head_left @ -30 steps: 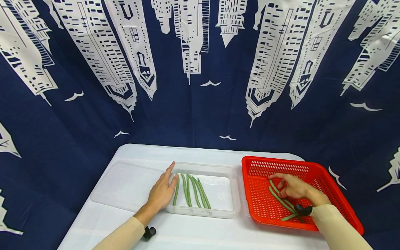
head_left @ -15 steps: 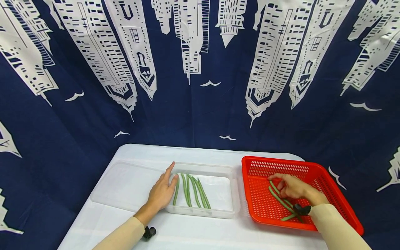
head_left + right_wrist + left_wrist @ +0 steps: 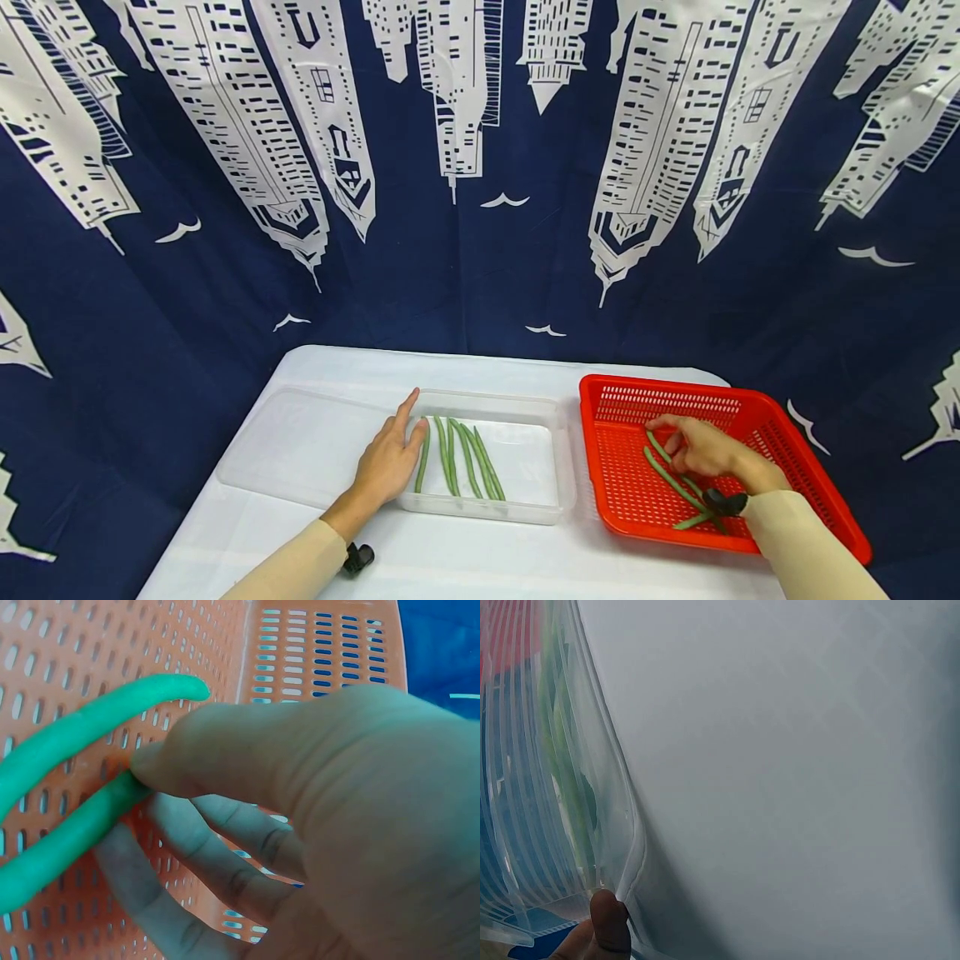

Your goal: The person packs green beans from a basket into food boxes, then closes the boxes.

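My left hand rests at the left rim of a clear plastic container, fingers extended. Its thumb reaches over the rim in the left wrist view. Several green beans lie side by side in the container's left half. Over in the red perforated basket, my right hand pinches a green bean near its far end, between thumb and index finger. A second green bean lies just beside it. Shorter pieces of bean show near the basket's front, partly hidden by the wrist.
A flat translucent lid lies on the white table, left of the container. The basket stands close to the container's right side. Behind the table hangs a dark blue curtain with white building prints.
The right hand's fingertips have shifted very slightly to the right at the bean's end. The left hand, container and beans inside it stay put.
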{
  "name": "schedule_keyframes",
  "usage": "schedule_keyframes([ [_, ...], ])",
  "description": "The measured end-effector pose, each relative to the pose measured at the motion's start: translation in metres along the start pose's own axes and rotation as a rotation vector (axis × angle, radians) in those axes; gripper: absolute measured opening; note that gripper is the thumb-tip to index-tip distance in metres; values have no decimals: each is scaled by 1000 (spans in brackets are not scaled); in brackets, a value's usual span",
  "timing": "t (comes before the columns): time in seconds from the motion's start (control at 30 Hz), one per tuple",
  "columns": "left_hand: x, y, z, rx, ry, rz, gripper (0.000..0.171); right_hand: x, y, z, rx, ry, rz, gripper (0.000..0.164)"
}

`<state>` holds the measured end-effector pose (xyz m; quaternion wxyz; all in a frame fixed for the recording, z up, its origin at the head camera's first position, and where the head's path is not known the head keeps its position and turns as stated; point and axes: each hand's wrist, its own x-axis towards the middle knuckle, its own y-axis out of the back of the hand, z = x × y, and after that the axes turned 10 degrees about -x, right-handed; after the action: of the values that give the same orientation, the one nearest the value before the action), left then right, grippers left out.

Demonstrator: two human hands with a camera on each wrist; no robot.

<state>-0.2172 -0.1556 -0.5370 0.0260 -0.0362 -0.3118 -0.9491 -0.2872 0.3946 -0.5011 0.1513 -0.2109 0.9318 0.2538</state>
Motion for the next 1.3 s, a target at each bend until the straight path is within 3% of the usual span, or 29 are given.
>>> schedule_keyframes([
  [0.07,0,0,0,-2,1,-2,63,-2,1,-1,-101,45,1,61],
  [0.23,0,0,0,-3,2,-4,64,-9,4,-5,-501,212,52,71],
  [0.33,0,0,0,0,-1,-3,64,-12,4,-9,-615,251,83,71],
  [0.57,1,0,0,2,-1,-2,64,-16,0,-20,-690,295,135,70],
  [1.3,-1,-2,-1,-11,-9,5,63,-30,-21,-57,-683,398,184,72],
])
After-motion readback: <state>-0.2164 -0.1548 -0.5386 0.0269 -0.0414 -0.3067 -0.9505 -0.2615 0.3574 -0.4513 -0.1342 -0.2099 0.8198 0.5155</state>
